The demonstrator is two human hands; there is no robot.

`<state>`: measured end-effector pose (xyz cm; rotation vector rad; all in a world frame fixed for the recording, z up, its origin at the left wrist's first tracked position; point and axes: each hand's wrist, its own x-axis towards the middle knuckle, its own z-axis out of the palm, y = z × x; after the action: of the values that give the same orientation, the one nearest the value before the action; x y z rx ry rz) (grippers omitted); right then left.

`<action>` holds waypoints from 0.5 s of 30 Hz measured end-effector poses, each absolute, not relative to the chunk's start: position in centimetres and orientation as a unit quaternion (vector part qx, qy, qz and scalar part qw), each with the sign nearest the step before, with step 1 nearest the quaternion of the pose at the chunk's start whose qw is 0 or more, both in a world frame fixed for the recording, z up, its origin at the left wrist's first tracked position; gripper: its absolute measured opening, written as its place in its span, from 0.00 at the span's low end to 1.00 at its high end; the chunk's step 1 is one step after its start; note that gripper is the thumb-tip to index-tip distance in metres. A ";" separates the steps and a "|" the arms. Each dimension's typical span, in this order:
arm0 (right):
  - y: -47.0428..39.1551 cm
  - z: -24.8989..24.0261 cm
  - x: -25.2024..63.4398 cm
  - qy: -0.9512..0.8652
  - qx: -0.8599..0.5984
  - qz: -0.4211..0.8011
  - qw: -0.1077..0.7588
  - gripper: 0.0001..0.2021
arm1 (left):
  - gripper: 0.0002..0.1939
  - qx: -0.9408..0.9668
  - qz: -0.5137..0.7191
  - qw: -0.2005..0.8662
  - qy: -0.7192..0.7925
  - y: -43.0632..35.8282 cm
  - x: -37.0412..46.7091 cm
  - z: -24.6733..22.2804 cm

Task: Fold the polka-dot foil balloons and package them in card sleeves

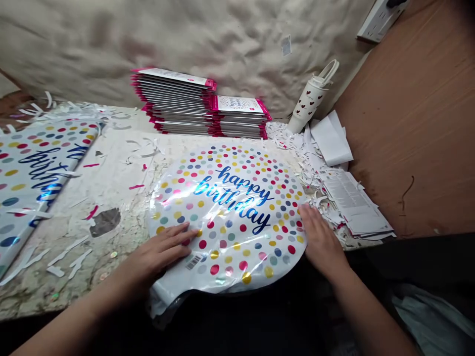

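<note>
A flat round foil balloon with coloured dots and blue "happy birthday" lettering lies on the worktable, its front edge reaching past the table's edge. My left hand rests on its lower left part, fingers stretched out and lying flat near a small barcode label. At the balloon's right edge is my right hand, fingers extended against the rim; its thumb is hard to make out. The balloon's pale neck hangs toward me below my left wrist. Whether more balloons lie beneath it, I cannot tell.
Pink-edged flat packets are stacked at the back. A white tumbler with hearts leans in the right corner, near papers and paper shreds. More dotted foil lies at the left. A wooden panel bounds the right side.
</note>
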<state>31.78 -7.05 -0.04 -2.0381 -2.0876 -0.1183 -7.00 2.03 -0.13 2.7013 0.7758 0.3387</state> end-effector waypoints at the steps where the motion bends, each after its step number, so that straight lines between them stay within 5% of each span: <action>1: -6.8 0.2 32.3 -0.739 -0.666 -0.028 0.100 0.30 | 0.20 0.942 0.103 0.168 0.271 2.3 -6.9 -0.1; 8: -5.8 -0.2 34.4 -0.741 -0.610 0.216 0.179 0.25 | 0.38 0.938 0.037 0.163 0.304 3.2 -8.0 0.2; 12: -4.1 0.5 36.7 -0.650 -0.618 0.360 0.256 0.15 | 0.29 0.900 0.071 0.232 0.363 5.3 -8.9 1.3; 15: -0.8 1.5 37.8 -0.577 -0.656 0.404 0.272 0.17 | 0.18 0.822 0.089 0.300 0.477 8.4 -8.0 2.7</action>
<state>37.80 -0.81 1.46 -1.7661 -1.5544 1.0865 -8.03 8.40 2.70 2.1809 1.2649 0.2363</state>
